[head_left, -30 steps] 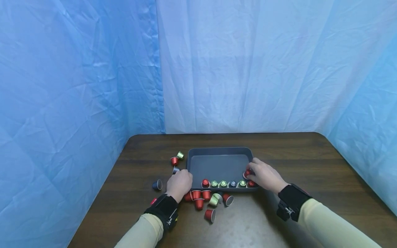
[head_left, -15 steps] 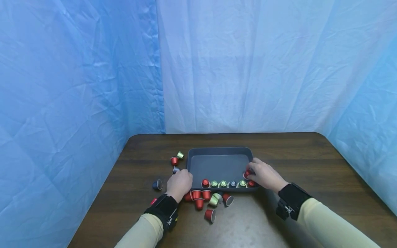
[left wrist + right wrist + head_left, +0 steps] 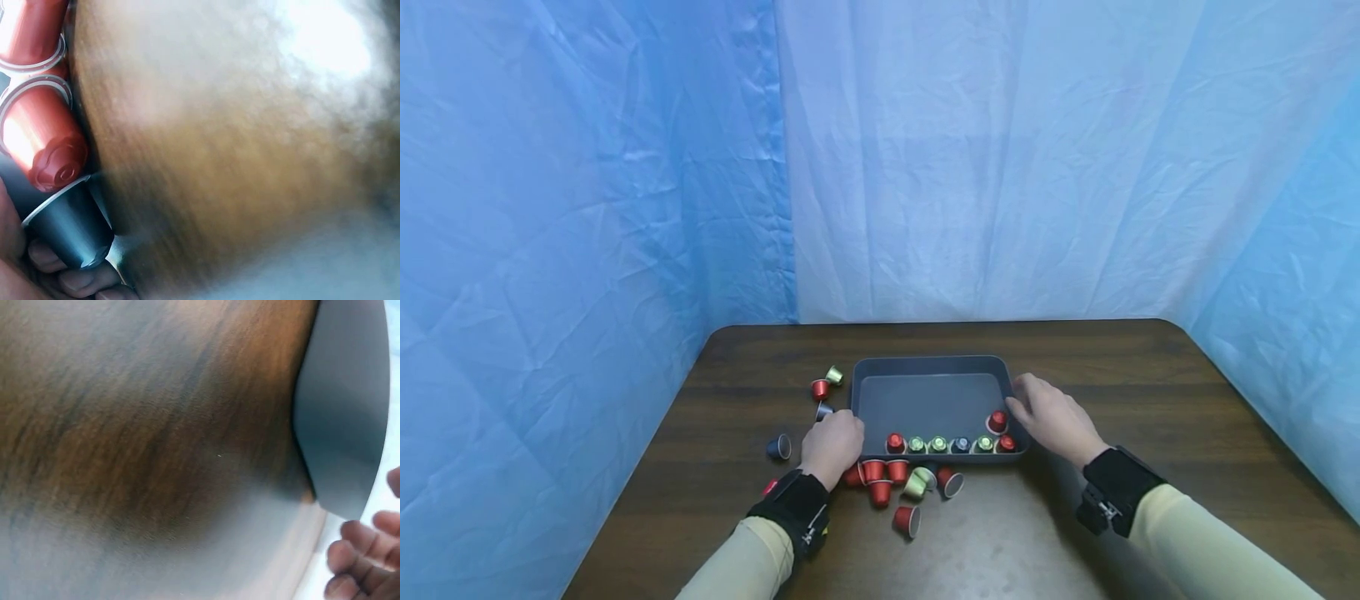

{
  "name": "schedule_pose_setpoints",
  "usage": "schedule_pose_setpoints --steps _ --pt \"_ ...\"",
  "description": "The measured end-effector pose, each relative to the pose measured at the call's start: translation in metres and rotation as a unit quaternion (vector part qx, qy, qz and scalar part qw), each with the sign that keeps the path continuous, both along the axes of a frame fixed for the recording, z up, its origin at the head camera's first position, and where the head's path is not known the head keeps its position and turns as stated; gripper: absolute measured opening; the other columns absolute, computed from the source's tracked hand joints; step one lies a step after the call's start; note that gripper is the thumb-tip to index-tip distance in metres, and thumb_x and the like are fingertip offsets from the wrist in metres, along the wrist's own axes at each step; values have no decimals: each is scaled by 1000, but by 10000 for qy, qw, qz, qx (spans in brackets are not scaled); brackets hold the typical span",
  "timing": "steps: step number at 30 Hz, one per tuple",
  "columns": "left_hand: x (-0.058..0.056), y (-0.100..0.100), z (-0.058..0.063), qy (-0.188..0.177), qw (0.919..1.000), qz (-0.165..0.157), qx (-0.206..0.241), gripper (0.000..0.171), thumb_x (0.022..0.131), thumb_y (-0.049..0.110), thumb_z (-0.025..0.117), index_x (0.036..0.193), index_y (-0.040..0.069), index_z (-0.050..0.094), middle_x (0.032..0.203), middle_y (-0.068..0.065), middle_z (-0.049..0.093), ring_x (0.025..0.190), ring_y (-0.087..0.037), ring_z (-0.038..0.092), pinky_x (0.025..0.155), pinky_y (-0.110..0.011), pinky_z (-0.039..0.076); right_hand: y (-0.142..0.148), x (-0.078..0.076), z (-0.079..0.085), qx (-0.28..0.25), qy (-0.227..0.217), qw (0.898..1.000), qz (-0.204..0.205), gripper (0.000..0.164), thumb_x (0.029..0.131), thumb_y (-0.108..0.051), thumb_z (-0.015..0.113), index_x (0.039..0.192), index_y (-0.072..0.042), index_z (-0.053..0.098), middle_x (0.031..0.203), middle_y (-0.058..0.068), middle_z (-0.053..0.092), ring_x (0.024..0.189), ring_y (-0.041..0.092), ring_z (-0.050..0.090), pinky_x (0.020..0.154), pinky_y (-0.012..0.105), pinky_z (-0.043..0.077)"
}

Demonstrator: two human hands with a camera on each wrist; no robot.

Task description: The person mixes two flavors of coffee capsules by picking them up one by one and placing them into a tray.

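My left hand [image 3: 832, 448] is at the near left corner of a dark grey tray [image 3: 925, 367]. In the left wrist view its curled fingers [image 3: 78, 281] hold a dark coffee capsule [image 3: 74, 222], right beside a red capsule [image 3: 47, 134]. My right hand [image 3: 1057, 418], fingers relaxed and nothing in them, hovers by the tray's right rim. Just left of it, a red capsule [image 3: 997, 422] stands inside the tray, behind the right end of a front row of red, green [image 3: 937, 445] and dark blue [image 3: 960, 445] capsules. The right wrist view shows loose fingertips [image 3: 359, 536] near the tray wall [image 3: 340, 406].
Outside the tray's front edge lie several capsules, mostly red [image 3: 880, 493], with a green one [image 3: 915, 486] among them. Others are scattered to the left, including a dark blue one [image 3: 779, 447]. Blue cloth [image 3: 977, 167] hangs behind the brown wooden table [image 3: 1097, 354].
My right hand has let go of the red capsule, leaving it standing in the tray, and has moved right to the rim. The left hand has stayed in place.
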State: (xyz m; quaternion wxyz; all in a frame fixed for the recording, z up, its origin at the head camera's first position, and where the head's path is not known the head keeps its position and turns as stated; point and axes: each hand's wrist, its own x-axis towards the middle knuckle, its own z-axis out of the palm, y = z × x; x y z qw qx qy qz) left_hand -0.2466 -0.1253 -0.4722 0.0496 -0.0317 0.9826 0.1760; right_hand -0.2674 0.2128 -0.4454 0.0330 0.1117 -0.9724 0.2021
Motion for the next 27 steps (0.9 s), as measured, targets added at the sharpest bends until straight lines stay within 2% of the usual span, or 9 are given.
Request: schedule_pose_setpoints --steps 5,9,15,22,27 --pt "-1 0 0 -36 10000 2 26 23 103 23 56 95 7 71 80 -6 61 67 -23 57 62 -44 52 0 -1 -4 85 -441 9987 -241 38 100 -30 64 119 2 58 89 11 68 70 20 62 62 39 52" --pt "0 0 0 -60 10000 -19 28 22 103 23 57 96 7 71 79 -6 60 67 -23 57 62 -43 51 -2 0 -10 180 -574 9977 -315 36 101 -33 62 111 1 59 80 8 63 64 19 57 56 34 44" --pt "0 0 1 -56 10000 -51 20 23 103 22 57 96 6 71 79 -7 60 67 -24 57 62 -43 52 -4 -1 -15 173 -778 9960 -413 31 103 -29 57 103 2 62 73 7 57 61 20 54 55 33 41" --pt "0 0 2 -48 9998 -168 -75 22 103 22 57 97 7 72 81 -6 60 68 -23 57 62 -44 52 -6 -3 -15 357 -963 9939 -410 33 104 -26 52 84 -5 66 68 6 54 62 21 53 57 35 39" --pt "-1 -2 1 -165 9997 -159 -73 22 104 23 57 98 8 72 81 -4 59 68 -22 56 61 -40 49 -7 -4 -16 260 -1181 9913 -525 35 104 -27 51 94 0 70 75 7 59 66 22 54 59 37 41"
